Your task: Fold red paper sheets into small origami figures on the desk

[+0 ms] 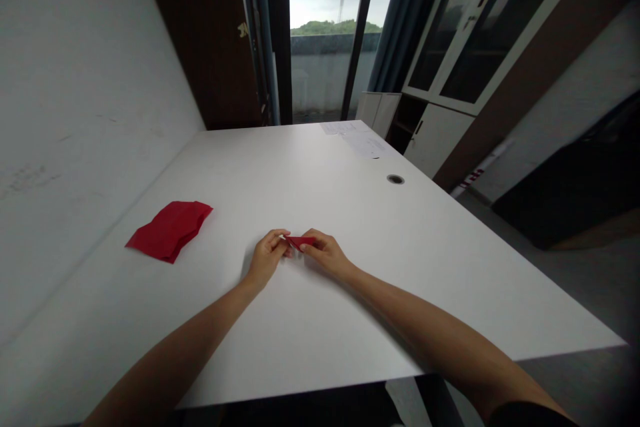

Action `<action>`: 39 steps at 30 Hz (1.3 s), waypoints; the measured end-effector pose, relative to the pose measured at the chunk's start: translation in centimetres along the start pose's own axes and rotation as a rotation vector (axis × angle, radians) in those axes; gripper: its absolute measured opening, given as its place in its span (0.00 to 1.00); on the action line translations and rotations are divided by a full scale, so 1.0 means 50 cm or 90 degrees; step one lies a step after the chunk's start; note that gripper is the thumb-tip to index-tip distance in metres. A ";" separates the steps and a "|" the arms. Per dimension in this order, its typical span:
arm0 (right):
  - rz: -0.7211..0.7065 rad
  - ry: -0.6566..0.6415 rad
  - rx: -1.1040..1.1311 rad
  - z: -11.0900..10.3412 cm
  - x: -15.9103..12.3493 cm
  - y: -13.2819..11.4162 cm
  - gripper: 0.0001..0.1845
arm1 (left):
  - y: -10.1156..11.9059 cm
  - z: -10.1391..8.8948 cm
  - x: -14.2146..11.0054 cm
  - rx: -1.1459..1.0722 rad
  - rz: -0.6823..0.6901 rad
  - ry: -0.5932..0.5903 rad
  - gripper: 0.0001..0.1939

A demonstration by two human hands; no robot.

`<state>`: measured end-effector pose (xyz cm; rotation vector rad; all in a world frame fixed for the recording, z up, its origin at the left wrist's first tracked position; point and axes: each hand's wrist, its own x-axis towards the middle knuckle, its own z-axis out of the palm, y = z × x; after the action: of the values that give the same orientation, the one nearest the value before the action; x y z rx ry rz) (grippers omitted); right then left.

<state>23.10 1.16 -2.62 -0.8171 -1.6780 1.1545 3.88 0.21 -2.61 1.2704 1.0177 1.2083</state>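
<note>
Through the head camera I see my 2 hands close together, a small gap between them, with a little piece of folded red paper (301, 241) bridging it. My right hand (327, 255) has it pinched between thumb and fingers at its right end. My left hand (267, 257) is curled at the paper's pointed left end, its fingertips right by the tip; I can't tell from here whether they are closed on it. The white desk (310, 327) spreads beneath the hands, with shadow beside each of them, and its near edge runs across behind them, under my forearms. Left of my left hand, well apart from it and a little farther out, lies a loose pile of red sheets (170, 231), edges uneven. Ahead and to the right of my right hand I have a round cable hole (395, 179) in the desk, and beyond that some printed white papers (363, 143) by the far corner. Past the desk, straight ahead of the hands, stands a glass window (323, 73), with a glass-fronted cabinet (440, 80) off to their right and a white wall (85, 100) to their left.
</note>
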 end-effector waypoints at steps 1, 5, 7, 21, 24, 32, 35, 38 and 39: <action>-0.018 -0.005 -0.024 0.000 0.000 -0.001 0.15 | -0.003 0.000 0.001 0.003 0.013 0.000 0.17; -0.067 -0.006 -0.105 0.000 0.000 0.000 0.13 | -0.011 -0.002 0.000 0.069 0.083 -0.001 0.21; -0.076 0.007 -0.135 -0.001 0.001 -0.001 0.13 | -0.010 -0.001 -0.004 0.088 0.102 -0.013 0.22; -0.055 0.056 -0.214 0.002 -0.001 -0.009 0.08 | -0.016 0.002 -0.006 0.025 0.020 -0.058 0.26; -0.005 0.083 -0.158 0.004 -0.002 -0.003 0.08 | -0.010 0.002 -0.004 0.005 -0.003 -0.061 0.26; 0.033 0.083 -0.140 0.001 0.002 0.003 0.11 | 0.001 0.002 -0.007 -0.065 -0.051 -0.045 0.29; 0.043 0.074 -0.164 -0.002 0.002 0.005 0.15 | -0.003 0.003 -0.007 -0.093 -0.047 -0.048 0.29; 0.042 0.067 -0.188 -0.002 0.002 0.006 0.18 | -0.009 0.003 -0.002 -0.085 -0.035 -0.041 0.27; 0.036 0.067 -0.193 -0.003 0.003 0.006 0.18 | -0.011 0.001 0.000 -0.067 -0.029 -0.032 0.26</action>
<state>23.17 1.45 -2.82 -1.0999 -1.7751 0.8889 3.99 0.22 -3.15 1.1836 0.9300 1.1740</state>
